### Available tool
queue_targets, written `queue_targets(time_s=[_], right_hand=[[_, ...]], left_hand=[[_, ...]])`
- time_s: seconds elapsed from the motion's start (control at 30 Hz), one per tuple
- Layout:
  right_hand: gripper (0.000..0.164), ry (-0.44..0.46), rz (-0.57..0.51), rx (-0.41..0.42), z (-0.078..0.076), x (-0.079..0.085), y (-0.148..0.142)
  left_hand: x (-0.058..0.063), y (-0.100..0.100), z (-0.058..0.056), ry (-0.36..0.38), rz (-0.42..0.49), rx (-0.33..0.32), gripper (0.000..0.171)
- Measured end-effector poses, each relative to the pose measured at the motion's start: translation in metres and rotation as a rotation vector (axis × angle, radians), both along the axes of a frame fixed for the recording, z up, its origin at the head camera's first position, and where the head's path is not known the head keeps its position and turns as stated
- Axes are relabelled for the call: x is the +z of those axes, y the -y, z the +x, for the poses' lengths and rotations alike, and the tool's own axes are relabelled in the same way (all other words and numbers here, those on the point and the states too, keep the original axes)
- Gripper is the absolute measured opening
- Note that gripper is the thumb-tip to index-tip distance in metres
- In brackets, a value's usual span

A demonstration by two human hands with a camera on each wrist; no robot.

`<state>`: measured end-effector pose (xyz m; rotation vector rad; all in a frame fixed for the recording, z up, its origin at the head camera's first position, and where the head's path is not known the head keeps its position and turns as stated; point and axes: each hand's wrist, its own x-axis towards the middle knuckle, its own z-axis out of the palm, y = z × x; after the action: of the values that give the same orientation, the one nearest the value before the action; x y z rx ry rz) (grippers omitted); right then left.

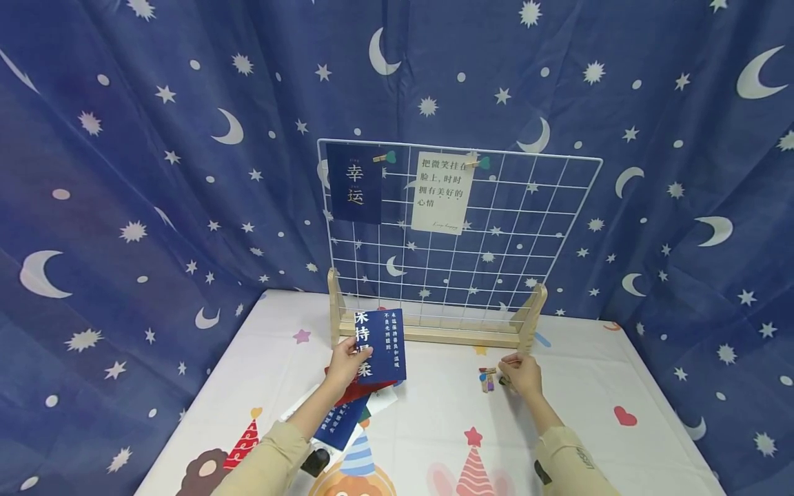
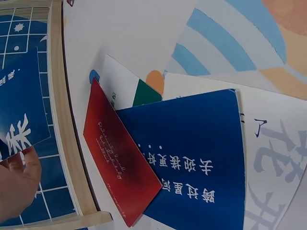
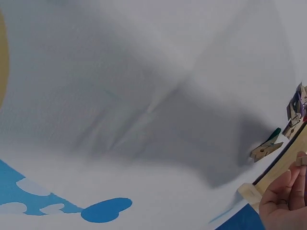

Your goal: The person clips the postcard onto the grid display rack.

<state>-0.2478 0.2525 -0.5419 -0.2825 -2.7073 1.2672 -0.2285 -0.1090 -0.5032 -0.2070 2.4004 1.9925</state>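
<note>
One blue card (image 1: 391,346), its left edge pinched in my left hand (image 1: 347,363), was before the rack (image 1: 428,335), long axis and lettering's top pointing toward it. My right hand (image 1: 524,376) pinched a peg (image 3: 301,161) near other pegs (image 1: 490,385).

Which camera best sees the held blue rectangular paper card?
The head view: the blue rectangular paper card with white writing shows nearly whole, the bare left hand covering part. The left wrist view crops it at one edge; the right wrist view misses it.
</note>
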Motion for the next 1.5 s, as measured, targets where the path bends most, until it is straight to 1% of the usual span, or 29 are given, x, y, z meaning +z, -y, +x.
queue_targets(time_s=[0.17,0.23,0.37,0.53,0.6,0.77,0.83,1.0,1.13,1.27,1.33,1.5], right_hand=[[0.021,-0.021,-0.01,0.022,-0.001,-0.003,-0.001],[0.021,-0.025,-0.034,0.034,0.0,-0.003,-0.001],[0.021,-0.024,-0.099,0.055,0.001,-0.003,0.0],[0.02,-0.035,-0.108,0.068,0.003,-0.002,0.002],[0.02,-0.036,-0.132,0.075,0.003,-0.001,0.003],[0.02,-0.046,-0.185,0.096,0.005,0.002,0.007],[0.019,-0.05,-0.182,0.099,0.005,0.004,0.008],[0.023,-0.046,-0.182,0.12,0.007,0.007,0.009],[0.023,-0.066,-0.181,0.133,0.009,0.006,0.009],[0.022,-0.107,-0.221,0.143,0.01,0.002,0.008],[0.022,-0.115,-0.247,0.149,0.011,0.002,0.008],[0.023,-0.085,-0.284,0.163,0.016,0.005,0.012]], left_hand=[[0.006,-0.004,0.002,-0.013,0.034,-0.016,0.04],[0.007,-0.005,0.002,-0.024,0.052,-0.027,0.041],[0.006,-0.007,0.001,-0.018,0.073,-0.035,0.04],[0.004,-0.008,-0.001,-0.007,0.069,-0.052,0.04],[0.005,-0.008,-0.001,-0.01,0.066,-0.065,0.04],[0.01,-0.007,0.0,-0.05,0.061,-0.085,0.04],[0.012,-0.007,0.0,-0.075,0.062,-0.092,0.039],[0.017,-0.007,-0.001,-0.113,0.059,-0.088,0.039],[0.019,-0.007,-0.001,-0.113,0.05,-0.073,0.038],[0.019,-0.007,-0.003,-0.098,0.067,-0.066,0.036],[0.019,-0.007,-0.004,-0.107,0.068,-0.065,0.035],[0.019,-0.007,-0.006,-0.117,0.076,-0.05,0.033]])
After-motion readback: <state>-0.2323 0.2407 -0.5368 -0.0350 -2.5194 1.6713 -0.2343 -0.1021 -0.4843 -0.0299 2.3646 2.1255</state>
